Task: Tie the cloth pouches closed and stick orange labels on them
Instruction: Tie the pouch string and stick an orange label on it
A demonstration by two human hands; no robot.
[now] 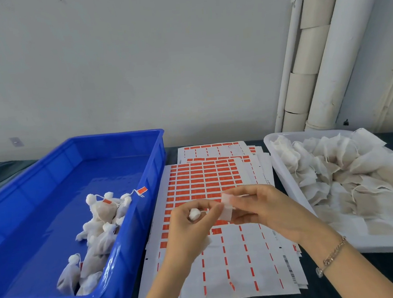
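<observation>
Your left hand (pixel 191 226) clasps a cloth pouch (pixel 194 214) over the label sheets (pixel 204 180). Your right hand (pixel 262 209) pinches a white tab (pixel 226 211) at the pouch's three o'clock. Tied pouches (pixel 102 216) lie in the blue crate (pixel 156 165) at nine o'clock.

Most of the pouch (pixel 194 214) hidden in the left hand (pixel 187 226); blue crate (pixel 126 223), white tray (pixel 283 180) cropped at edges.

This is a plain hand-packing workshop. A dark tabletop (pixel 390 268) carries a blue plastic crate (pixel 117 134) at its left edge with tied pouches (pixel 102 216) in it. A white tray (pixel 286 179) at its right edge is heaped with open pouches (pixel 355 179). Stacked sheets of orange labels (pixel 207 178) lie between them. Behind are a bare grey wall (pixel 138 59) and white pipes (pixel 333 53).
</observation>
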